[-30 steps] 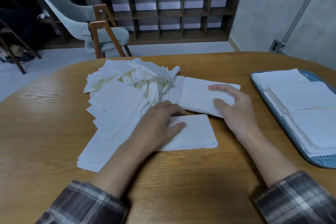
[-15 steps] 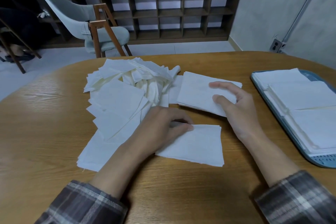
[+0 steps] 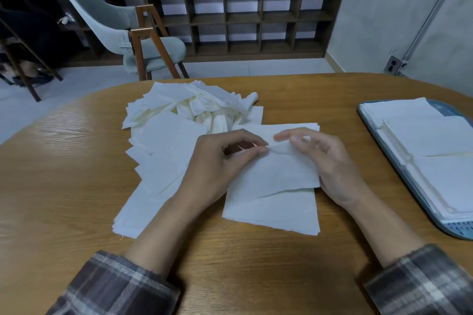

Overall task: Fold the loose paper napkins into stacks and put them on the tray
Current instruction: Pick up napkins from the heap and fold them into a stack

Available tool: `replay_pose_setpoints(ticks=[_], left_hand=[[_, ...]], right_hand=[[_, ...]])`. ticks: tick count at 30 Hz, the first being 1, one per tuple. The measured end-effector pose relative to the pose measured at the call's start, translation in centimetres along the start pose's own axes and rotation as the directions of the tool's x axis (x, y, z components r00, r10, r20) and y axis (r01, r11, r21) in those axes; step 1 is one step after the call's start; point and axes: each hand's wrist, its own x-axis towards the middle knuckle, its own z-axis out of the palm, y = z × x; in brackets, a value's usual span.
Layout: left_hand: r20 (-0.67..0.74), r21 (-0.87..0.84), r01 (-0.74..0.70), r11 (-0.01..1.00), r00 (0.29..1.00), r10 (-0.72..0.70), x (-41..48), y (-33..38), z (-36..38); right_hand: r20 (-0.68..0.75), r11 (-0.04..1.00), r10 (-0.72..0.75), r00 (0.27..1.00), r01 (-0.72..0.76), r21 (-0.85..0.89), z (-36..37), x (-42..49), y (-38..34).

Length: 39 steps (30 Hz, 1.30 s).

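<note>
Two hands, left hand [image 3: 217,166] and right hand [image 3: 330,163], pinch with curled fingers [image 3: 252,152] the top edge of one paper napkin [image 3: 279,174] over a second napkin [image 3: 276,212] on the tabletop [image 3: 76,186].

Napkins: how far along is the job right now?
Done: folded stacks lie on the tray. In hand: left hand and right hand pinch the top edge of one napkin above a small stack on the table. Left to do: the big loose pile beyond the hands.
</note>
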Motion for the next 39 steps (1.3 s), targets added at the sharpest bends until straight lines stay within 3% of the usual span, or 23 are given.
replay_pose_setpoints(ticks=[8,16,23,25,28,32,36,39], left_hand=[[-0.108,-0.052,0.102,0.993,0.988,-0.107,0.5,-0.5,-0.1],[-0.134,-0.086,0.141,0.986,0.979,-0.152,0.5,-0.2,0.0],[-0.142,0.017,0.114,0.993,0.984,-0.111,0.4,-0.6,0.1],[-0.109,0.046,0.119,0.992,0.988,-0.113,0.5,-0.6,0.0],[-0.017,-0.094,0.197,0.976,0.980,-0.199,0.7,-0.4,-0.2],[-0.043,-0.135,0.210,0.968,0.975,-0.217,0.6,-0.7,0.0],[-0.067,-0.035,0.202,0.979,0.977,-0.204,0.6,-1.1,0.2],[-0.073,0.107,0.108,0.988,0.992,-0.101,0.2,-1.4,0.7]], right_hand=[[-0.024,0.994,0.104,0.994,-0.103,0.030,0.7,-0.3,-0.6],[0.089,0.998,0.055,0.995,-0.057,0.019,1.0,-0.4,-1.1],[0.064,1.000,0.017,0.998,-0.017,-0.002,0.9,-0.5,-1.3],[0.054,0.998,0.013,0.998,-0.017,0.067,0.6,-0.3,-1.2],[0.023,0.987,0.020,1.000,-0.024,0.158,0.3,-0.1,-1.2],[-0.018,0.998,0.017,1.000,-0.016,0.058,0.4,-0.2,-1.2],[0.033,0.998,-0.007,0.999,0.009,-0.064,0.2,-0.2,-1.1],[-0.008,0.981,0.011,1.000,-0.012,-0.194,0.2,-0.1,-0.6]])
